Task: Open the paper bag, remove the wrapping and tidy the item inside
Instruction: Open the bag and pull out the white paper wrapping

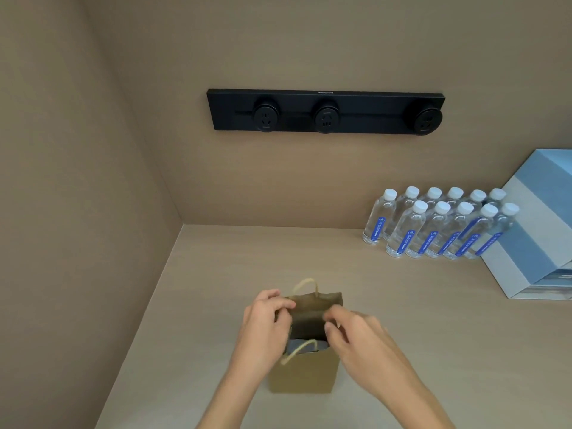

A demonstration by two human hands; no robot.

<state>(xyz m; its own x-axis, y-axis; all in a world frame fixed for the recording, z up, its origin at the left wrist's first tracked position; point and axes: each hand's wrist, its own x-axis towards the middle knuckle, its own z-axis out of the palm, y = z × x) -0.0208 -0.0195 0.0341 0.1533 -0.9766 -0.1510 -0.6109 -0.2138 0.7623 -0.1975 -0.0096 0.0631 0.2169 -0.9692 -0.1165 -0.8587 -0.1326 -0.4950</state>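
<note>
A small brown paper bag with twisted paper handles stands upright on the beige counter, its mouth spread open. My left hand pinches the left rim of the mouth. My right hand grips the right rim, fingers curled over the edge. Inside the bag a grey-blue wrapped item shows just below the near handle; most of it is hidden by the bag's front wall.
Several clear water bottles with white caps stand in rows at the back right. A blue and white box leans beside them. A black socket strip hangs on the back wall. A side wall closes the left.
</note>
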